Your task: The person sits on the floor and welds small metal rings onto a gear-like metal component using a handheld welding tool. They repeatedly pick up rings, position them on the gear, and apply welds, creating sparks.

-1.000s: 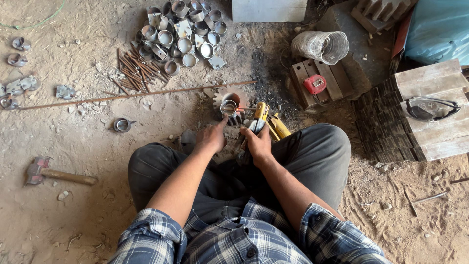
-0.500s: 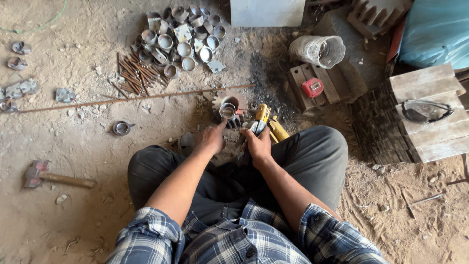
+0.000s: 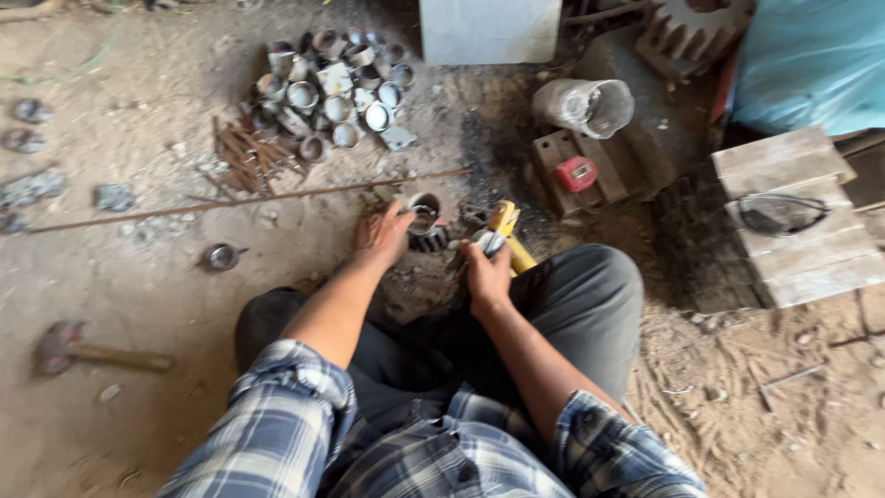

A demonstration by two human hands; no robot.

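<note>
Holding sm. round metal ring [image 3: 423, 212].

A pile of short metal pipe pieces [image 3: 332, 92] lies on the dirt at the upper middle of the frame, with a bundle of rusty rods [image 3: 241, 152] just left of it and a long thin rod [image 3: 249, 198] below. A hammer [image 3: 97, 350] rests at lower left. At upper right sit a red tape measure [image 3: 576, 173] on a wooden block [image 3: 553, 152], a large gear [image 3: 696, 28] and a wooden pallet [image 3: 802, 221].
</note>
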